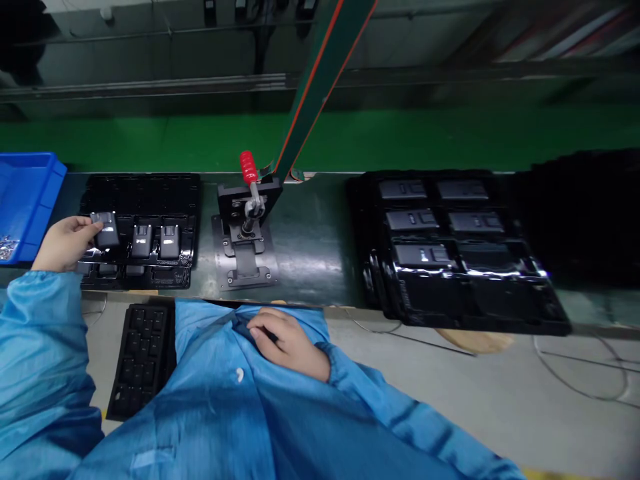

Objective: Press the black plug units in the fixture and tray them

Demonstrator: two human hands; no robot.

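Reaching forward, a left hand (65, 243) pinches a dark grey case (108, 237) at the black tray (140, 193) left of the red-handled clamp (254, 203). The case is boxy, slightly tilted, with a small pale marking. Nearer the body than the clamp, the curled right hand (287, 343) rests against a blue smock (215, 407); whether it grips anything is unclear.

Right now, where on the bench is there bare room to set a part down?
The dark green bench top is bare between the red-handled metal clamp and the stacked black plastic trays on the right. Crowded at left: the left hand grips a grey rectangular device at another black plastic tray, beside the blue plastic bin.
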